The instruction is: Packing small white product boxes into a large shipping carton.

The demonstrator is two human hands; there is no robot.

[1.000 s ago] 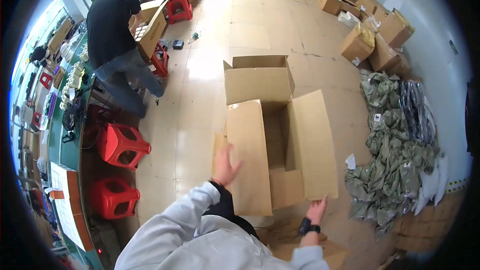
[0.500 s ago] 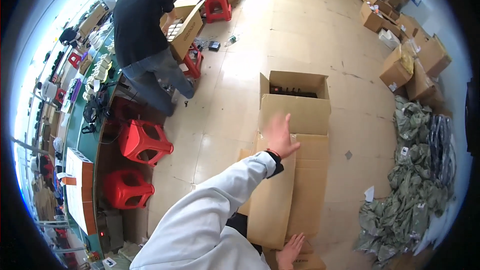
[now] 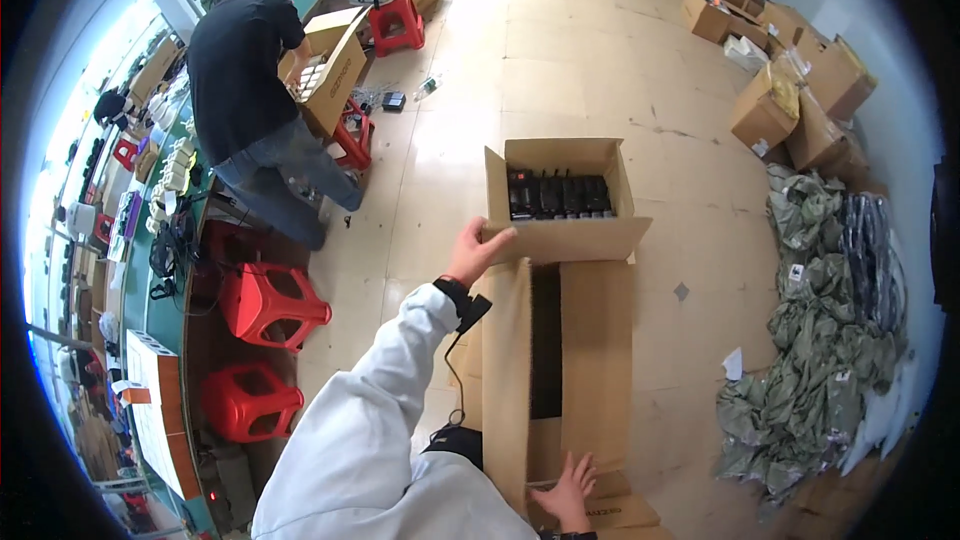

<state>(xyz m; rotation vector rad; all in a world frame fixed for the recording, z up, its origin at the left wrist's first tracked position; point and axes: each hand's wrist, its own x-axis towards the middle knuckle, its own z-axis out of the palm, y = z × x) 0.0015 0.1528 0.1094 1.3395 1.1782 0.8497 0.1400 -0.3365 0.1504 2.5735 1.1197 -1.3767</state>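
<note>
Two cardboard boxes stand in line before me. My left hand grips the flap at the near left corner of the far carton, thumb lying along its edge. Inside that carton sit several black devices in a row. The near carton has its two long flaps parted over a dark gap; its left flap stands up steeply. At this carton's near end is my right hand, fingers spread, thumb close to the left flap's lower end. A black cable with a plug-like end hangs by my left wrist.
Red stools line the green workbench on the left. A person in a black shirt bends over another carton; someone sits farther back. Grey-green bagged bundles and stacked cartons lie along the right wall.
My left hand has come back and left onto the far carton's flap, which now sits lower, showing more devices. The near carton's flaps have parted. The whole view has shifted slightly.
</note>
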